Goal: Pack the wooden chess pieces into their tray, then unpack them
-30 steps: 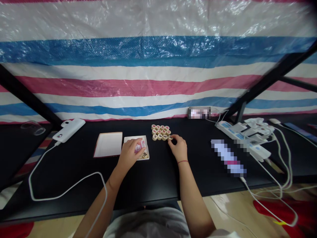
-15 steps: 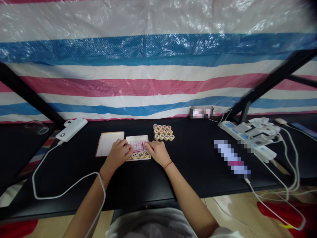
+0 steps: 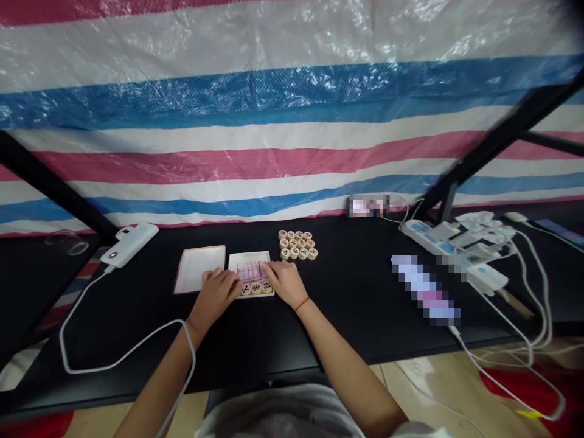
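Observation:
A shallow white box [image 3: 249, 256] on the black table holds a folded clear sheet with pink-red grid lines [image 3: 250, 271], which looks like a xiangqi board. Along the box's near side runs a row of round xiangqi pieces [image 3: 256, 288] with dark characters. My left hand [image 3: 217, 288] is at the box's left side, fingers curled and fingertips against the sheet's left edge. At the right side, my right hand [image 3: 283, 281] has its thumb on the sheet's right edge; its other fingers are partly hidden. Several more xiangqi pieces [image 3: 298, 243] stand in rows beyond my right hand.
Left of the box lies its open lid [image 3: 197, 267]. A white device [image 3: 130, 244] with a cable is at the far left; the cable loops over my left forearm. To the right are a blurred phone [image 3: 424, 289], a power strip [image 3: 456, 252] with plugs, and another blurred phone [image 3: 367, 205] behind.
The folded sheet lies flatter in the box, its grid showing more plainly. Both hands stay at the box's sides, with only small finger shifts. The camera view has moved slightly.

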{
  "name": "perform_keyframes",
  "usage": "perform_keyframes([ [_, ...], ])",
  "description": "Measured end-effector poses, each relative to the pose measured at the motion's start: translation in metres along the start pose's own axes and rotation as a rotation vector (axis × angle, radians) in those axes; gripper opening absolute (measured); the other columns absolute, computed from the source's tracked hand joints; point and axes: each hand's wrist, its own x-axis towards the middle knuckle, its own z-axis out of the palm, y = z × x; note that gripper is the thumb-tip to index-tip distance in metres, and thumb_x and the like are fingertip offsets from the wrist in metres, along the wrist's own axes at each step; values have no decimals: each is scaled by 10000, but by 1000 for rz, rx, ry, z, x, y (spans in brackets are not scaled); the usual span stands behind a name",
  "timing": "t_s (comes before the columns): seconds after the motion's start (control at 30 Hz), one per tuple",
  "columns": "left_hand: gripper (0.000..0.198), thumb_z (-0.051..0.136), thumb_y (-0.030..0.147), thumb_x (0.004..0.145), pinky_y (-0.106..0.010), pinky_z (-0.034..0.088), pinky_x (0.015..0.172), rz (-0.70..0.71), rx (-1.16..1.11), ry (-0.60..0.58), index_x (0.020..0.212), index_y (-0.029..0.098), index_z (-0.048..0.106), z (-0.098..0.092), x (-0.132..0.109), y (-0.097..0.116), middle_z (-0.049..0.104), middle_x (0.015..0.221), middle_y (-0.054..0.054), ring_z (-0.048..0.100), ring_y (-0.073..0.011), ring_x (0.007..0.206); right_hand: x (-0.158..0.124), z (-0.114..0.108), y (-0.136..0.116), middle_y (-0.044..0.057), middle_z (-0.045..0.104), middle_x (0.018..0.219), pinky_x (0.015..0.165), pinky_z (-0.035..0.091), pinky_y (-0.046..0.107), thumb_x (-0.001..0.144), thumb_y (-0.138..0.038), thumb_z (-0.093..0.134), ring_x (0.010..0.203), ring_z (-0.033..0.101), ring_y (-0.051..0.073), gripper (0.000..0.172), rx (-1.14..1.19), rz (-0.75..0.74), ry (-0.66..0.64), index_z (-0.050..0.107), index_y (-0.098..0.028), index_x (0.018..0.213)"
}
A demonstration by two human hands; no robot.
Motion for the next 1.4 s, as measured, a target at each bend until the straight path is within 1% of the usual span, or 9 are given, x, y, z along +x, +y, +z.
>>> perform_keyframes([
  [0.13,205,423,338,941,-338,384,790,-133,-272,138,867,203,559,-7,20,10,626,817,-23,553,-185,793,-4,-7,-2,41,646,795,726,406,288,928,-475,513,752,592,177,348,146,-125,152,628,-170,1048],
  [0.33,252,428,403,917,-261,443,696,-190,-684,85,811,206,544,1,57,49,604,766,0,573,-144,713,-10,-8,-7,58,672,870,734,478,290,918,-401,532,772,613,174,261,223,-199,298,623,-195,1050],
  [0.6,335,540,525,830,-229,446,586,-531,-1014,189,845,191,570,22,53,34,658,796,-12,545,-103,598,-16,-22,14,-22,601,623,552,357,219,834,-350,587,568,556,115,166,61,232,196,654,-200,813],
  [0.77,449,667,492,737,-245,497,683,-581,-1155,253,1044,168,619,22,53,19,684,910,-49,627,-133,756,-13,-21,27,-17,619,622,503,265,225,811,-365,639,565,576,131,158,-43,396,51,656,-214,852],
  [0.87,503,665,408,753,-281,523,766,-480,-1086,152,1196,182,588,26,50,21,687,988,-57,656,-161,849,-14,-21,27,-27,589,589,501,286,226,825,-450,618,528,558,132,262,12,413,103,647,-207,919],
  [0.97,357,618,314,811,-303,525,817,-282,-829,97,1149,196,620,30,46,30,677,1039,-60,657,-165,866,-15,-21,18,-34,579,604,555,381,226,844,-487,580,533,545,124,342,237,293,165,622,-191,1010],
  [1.13,261,573,168,854,-316,495,883,-14,-452,11,1105,218,625,35,43,46,675,1025,-51,630,-186,966,-16,-19,0,-30,597,649,556,425,220,779,-441,654,529,521,107,293,477,122,77,634,-192,932],
  [1.23,328,611,222,859,-350,470,918,54,-347,2,1186,217,586,30,42,45,665,1083,-69,613,-210,1011,-15,-20,2,-20,597,649,570,437,227,815,-382,603,530,518,110,230,449,151,136,652,-186,923],
  [1.4,576,758,461,716,-427,391,970,83,-221,-152,1225,250,591,12,36,28,646,1146,-75,549,-280,1115,-14,-23,22,66,650,927,664,480,274,813,-305,553,579,510,118,257,241,183,283,660,-174,1006],
])
